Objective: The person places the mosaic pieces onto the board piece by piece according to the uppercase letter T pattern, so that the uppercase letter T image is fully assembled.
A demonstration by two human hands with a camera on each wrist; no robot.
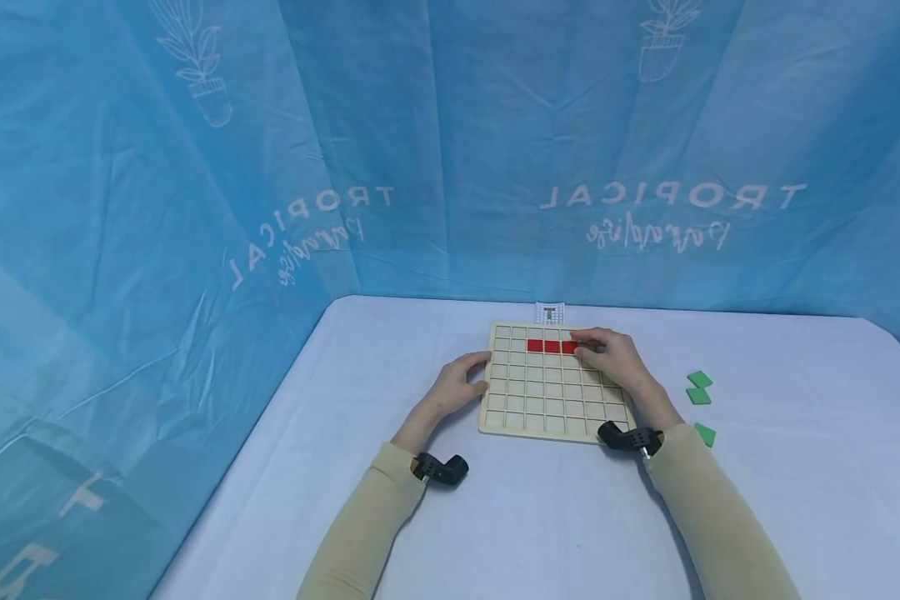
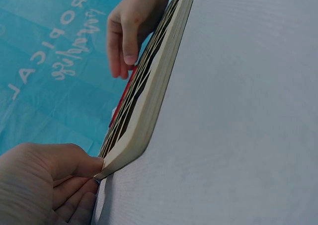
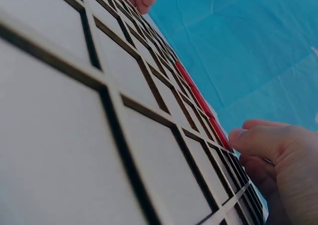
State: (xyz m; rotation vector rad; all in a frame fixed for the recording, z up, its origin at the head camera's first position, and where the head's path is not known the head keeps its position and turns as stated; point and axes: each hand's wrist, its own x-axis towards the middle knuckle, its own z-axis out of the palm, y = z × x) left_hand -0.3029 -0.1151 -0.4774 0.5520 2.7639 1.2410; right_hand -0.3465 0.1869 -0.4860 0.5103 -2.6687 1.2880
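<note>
A pale wooden grid board [image 1: 543, 403] lies on the white table. Three red square tiles [image 1: 552, 347] sit side by side in one of its upper rows. My right hand [image 1: 612, 353] pinches the rightmost red tile, with thumb and index finger at its edges. In the right wrist view the right hand [image 3: 283, 155] shows at the near end of the red strip. My left hand [image 1: 456, 385] rests against the board's left edge, thumb and fingers apart. Close up, the left thumb [image 2: 82, 163] touches the board's side near a rounded corner.
Green tiles [image 1: 698, 396] lie loose on the table to the right of the board. A small printed pattern card [image 1: 550, 313] stands just behind the board's far edge. Blue printed curtains [image 1: 495, 150] hang behind and to the left. Each wrist wears a black camera mount [image 1: 441, 471].
</note>
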